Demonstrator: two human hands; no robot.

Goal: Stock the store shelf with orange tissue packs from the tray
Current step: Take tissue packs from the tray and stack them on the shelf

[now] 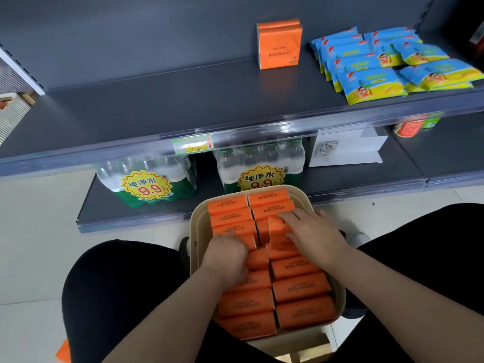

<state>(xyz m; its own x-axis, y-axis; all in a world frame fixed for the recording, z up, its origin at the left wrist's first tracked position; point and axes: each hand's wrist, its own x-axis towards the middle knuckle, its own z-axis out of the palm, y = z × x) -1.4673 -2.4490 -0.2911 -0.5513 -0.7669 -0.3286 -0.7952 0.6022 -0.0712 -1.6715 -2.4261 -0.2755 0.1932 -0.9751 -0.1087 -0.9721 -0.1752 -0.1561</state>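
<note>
1. A beige tray [196, 221] sits between the person's knees, below the shelf front. It is filled with two rows of orange packs [301, 286].
2. The left hand [227, 254] is curled, its fingers hooked down around a left-row pack [258, 259].
3. The right hand [314, 234] grips a raised pack [277, 227], which is tilted up out of the right row.
4. On the grey shelf [157, 106] above, one shelf pack [279, 45] stands upright near the back wall. Blue wipes [372, 82] are piled to its right.
5. The lower shelf holds water bundles [146, 184].
</note>
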